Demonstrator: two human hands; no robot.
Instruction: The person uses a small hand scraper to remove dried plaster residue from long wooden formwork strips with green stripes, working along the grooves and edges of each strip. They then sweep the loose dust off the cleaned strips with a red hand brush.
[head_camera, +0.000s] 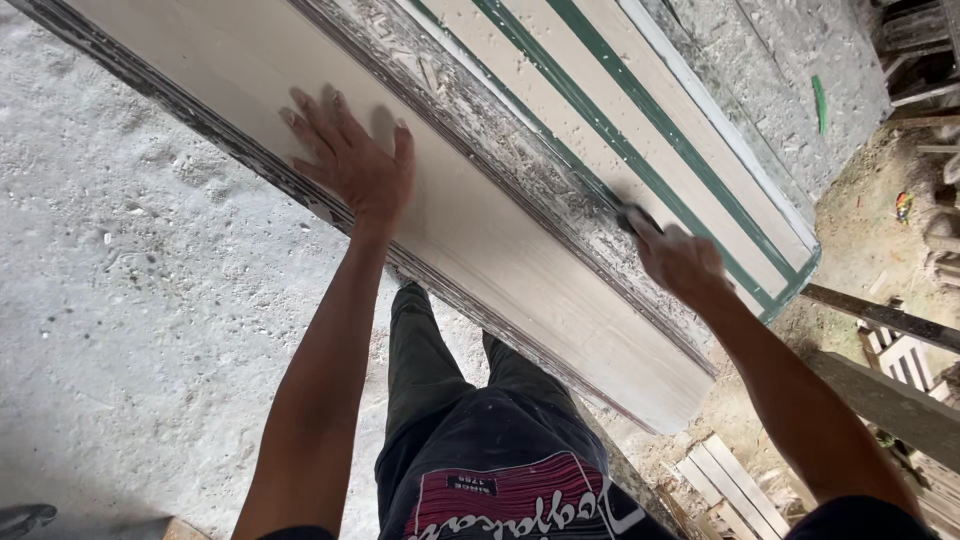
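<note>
A long pale board (470, 215) runs diagonally across the view, with a rough, scraped strip (520, 165) along its far edge. My left hand (350, 160) lies flat on the pale board, fingers spread. My right hand (675, 255) is closed around a small dark tool (632, 218), blurred, pressed against the rough strip. Beyond the strip lies a cream panel with green stripes (640, 140).
Rough grey concrete (130, 280) spreads to the left. My legs in dark trousers (450, 400) stand below the board. Wooden pieces and slats (900, 360) lie at the right on dirt ground. A green stick (820, 103) rests on the far grey surface.
</note>
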